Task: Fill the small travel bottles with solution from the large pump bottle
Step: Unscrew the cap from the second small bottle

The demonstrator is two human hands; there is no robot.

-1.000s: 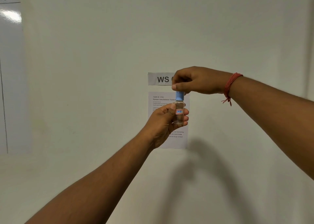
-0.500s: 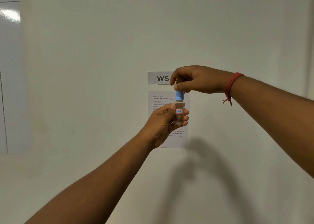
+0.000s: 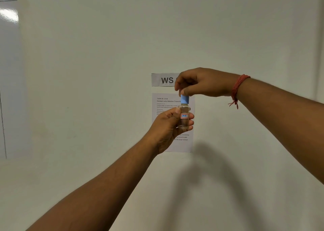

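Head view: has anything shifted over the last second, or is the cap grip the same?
Hardly anything. The right hand still pinches the blue cap from above, its fingers only slightly re-set. The left hand still grips the small clear bottle, upright in front of the task sheet. Nothing was let go.

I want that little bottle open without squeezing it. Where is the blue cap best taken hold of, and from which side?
Take the blue cap by its round side wall, coming from straight above, as the right hand does. The small clear travel bottle stands upright in the left hand, whose grip covers the body, so only the cap's top and sides are free; its cylinder shape probably suits a twisting pinch.
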